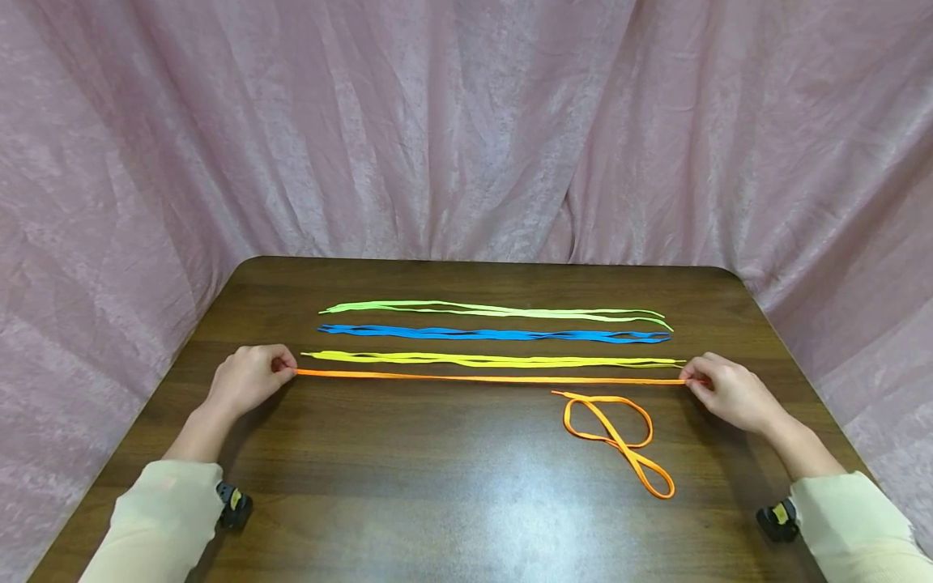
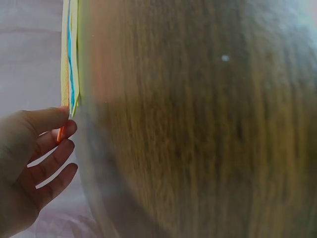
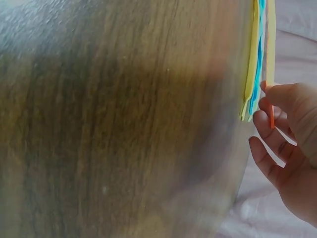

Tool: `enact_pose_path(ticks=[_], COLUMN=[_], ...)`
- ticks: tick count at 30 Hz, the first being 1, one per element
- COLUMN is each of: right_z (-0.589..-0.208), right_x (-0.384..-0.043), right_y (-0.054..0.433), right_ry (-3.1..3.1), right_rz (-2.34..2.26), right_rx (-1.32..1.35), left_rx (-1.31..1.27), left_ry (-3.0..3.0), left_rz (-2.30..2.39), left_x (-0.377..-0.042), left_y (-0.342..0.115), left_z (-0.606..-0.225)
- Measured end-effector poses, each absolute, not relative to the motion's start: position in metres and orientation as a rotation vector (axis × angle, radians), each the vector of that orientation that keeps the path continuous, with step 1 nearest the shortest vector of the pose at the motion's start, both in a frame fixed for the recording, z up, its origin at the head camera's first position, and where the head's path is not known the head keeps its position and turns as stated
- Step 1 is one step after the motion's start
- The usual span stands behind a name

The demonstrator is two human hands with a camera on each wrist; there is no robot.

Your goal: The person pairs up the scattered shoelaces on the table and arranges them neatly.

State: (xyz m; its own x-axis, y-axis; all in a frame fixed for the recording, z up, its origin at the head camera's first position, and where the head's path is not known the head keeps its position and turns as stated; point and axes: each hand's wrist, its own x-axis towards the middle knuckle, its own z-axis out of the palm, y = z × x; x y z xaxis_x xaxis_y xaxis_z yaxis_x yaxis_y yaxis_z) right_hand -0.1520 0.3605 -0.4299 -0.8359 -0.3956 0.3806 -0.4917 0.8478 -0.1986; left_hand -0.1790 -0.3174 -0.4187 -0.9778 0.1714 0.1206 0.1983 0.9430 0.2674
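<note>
An orange shoelace (image 1: 481, 378) stretches straight and taut between both hands, just in front of the yellow laces. My left hand (image 1: 251, 376) pinches one end between thumb and index finger; in the left wrist view its short orange tip (image 2: 60, 135) pokes out below the thumb. At the other end my right hand (image 1: 732, 393) pinches the lace the same way, with its orange tip (image 3: 272, 119) showing in the right wrist view. Behind it lie yellow laces (image 1: 488, 360), blue laces (image 1: 496, 334) and light green laces (image 1: 496, 310), in roughly parallel rows.
A second orange shoelace (image 1: 618, 437) lies loosely looped on the brown wooden table (image 1: 379, 470), to the right of the middle. Pink curtains (image 1: 452, 129) hang beyond the table's back and side edges. Dark wrist cameras (image 1: 235, 506) sit at both sleeves.
</note>
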Motion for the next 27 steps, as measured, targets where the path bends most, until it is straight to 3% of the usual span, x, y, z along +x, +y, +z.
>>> enact_pose_path(ticks=[27], right_z=[-0.439], right_x=[-0.158], right_y=[0.365], right_ry=[-2.825], right_rz=[0.399], right_rx=[0.638], left_rx=[-0.329], left_ry=[-3.075], left_rz=[-0.392], left_x=[-0.185], left_y=[-0.306], left_z=[-0.425])
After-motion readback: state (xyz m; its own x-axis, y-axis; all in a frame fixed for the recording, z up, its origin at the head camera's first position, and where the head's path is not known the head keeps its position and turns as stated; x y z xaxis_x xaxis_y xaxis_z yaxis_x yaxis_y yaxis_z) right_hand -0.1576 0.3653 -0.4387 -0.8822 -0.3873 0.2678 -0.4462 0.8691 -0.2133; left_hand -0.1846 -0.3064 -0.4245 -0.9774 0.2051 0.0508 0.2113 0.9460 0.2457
